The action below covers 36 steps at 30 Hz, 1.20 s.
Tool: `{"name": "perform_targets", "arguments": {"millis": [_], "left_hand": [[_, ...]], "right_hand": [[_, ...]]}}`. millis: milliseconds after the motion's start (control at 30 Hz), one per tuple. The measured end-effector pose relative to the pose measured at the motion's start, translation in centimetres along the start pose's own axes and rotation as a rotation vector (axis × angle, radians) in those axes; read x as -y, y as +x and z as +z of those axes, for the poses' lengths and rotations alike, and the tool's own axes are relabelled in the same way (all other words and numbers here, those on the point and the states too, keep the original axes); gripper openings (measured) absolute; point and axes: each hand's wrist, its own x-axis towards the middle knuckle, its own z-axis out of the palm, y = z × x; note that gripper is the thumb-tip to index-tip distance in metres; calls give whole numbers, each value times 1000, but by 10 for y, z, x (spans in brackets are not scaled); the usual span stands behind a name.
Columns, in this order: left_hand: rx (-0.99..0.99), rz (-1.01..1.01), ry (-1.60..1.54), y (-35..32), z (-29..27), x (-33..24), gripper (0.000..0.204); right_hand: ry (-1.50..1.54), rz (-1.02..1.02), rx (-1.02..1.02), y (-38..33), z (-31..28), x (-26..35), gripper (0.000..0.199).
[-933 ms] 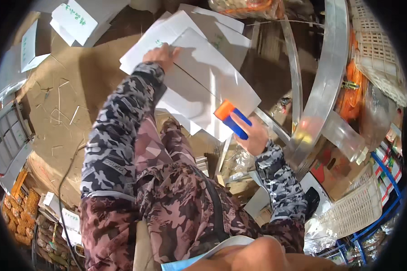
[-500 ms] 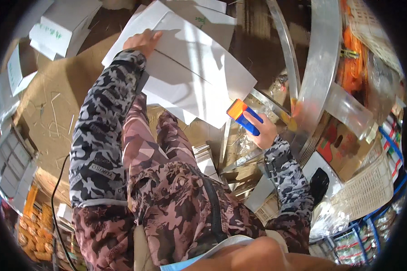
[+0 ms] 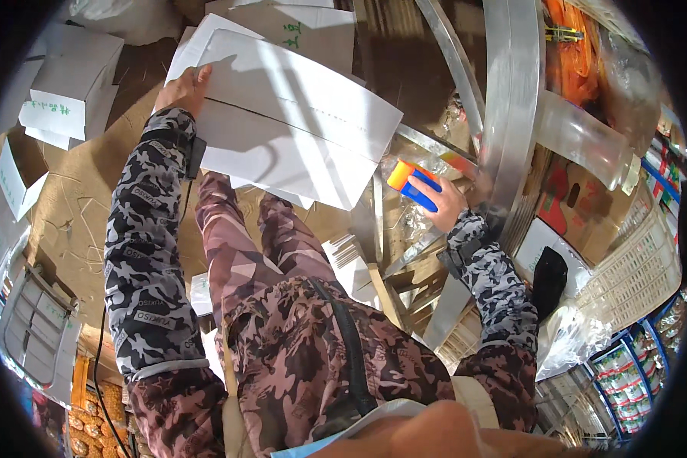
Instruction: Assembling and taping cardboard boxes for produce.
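Observation:
A white cardboard box (image 3: 305,114) lies in front of me, a long dark seam between its flaps. My left hand (image 3: 182,90) grips its left end, thumb over the top face; the other fingers are partly hidden. To the right of the box, my right hand (image 3: 444,204) is closed around a blue-and-orange hand-held tool (image 3: 416,185) that looks like a tape dispenser. Its orange end faces the box's near right corner, with a gap between them. More white cardboard (image 3: 320,38) with green writing shows behind the box.
White cartons (image 3: 72,91) stand at the far left on the brown floor (image 3: 84,198). A black cable (image 3: 99,359) runs down at left. On the right are curved metal strips (image 3: 504,99), a clear plastic tube (image 3: 584,137) and a cream basket (image 3: 633,256).
The box and my left hand have shifted left and slightly nearer in the picture. The tool has turned a little in my right hand, and the gap to the box has grown.

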Motion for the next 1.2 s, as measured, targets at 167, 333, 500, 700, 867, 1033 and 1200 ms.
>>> {"name": "perform_targets", "arguments": {"millis": [167, 333, 500, 700, 867, 1033, 1200], "left_hand": [[-17, 72, -8, 0, -7, 8, 67], [-19, 131, 76, 11, -3, 28, 69], [9, 54, 162, 7, -4, 19, 66], [6, 43, 71, 9, -8, 25, 66], [41, 76, 82, 13, -6, 29, 66], [28, 60, 78, 11, -3, 23, 67], [-74, 211, 118, 21, 1, 69, 67]], "right_hand": [[86, 8, 45, -23, -14, 20, 74], [205, -23, -8, -37, 3, 34, 72], [179, -46, -116, -24, 23, 24, 73], [205, -80, -184, -15, 28, 20, 71], [239, -63, -226, -14, 38, 18, 70], [158, -35, -214, -14, 39, 16, 70], [193, -82, -222, -5, 42, 21, 69]]}}
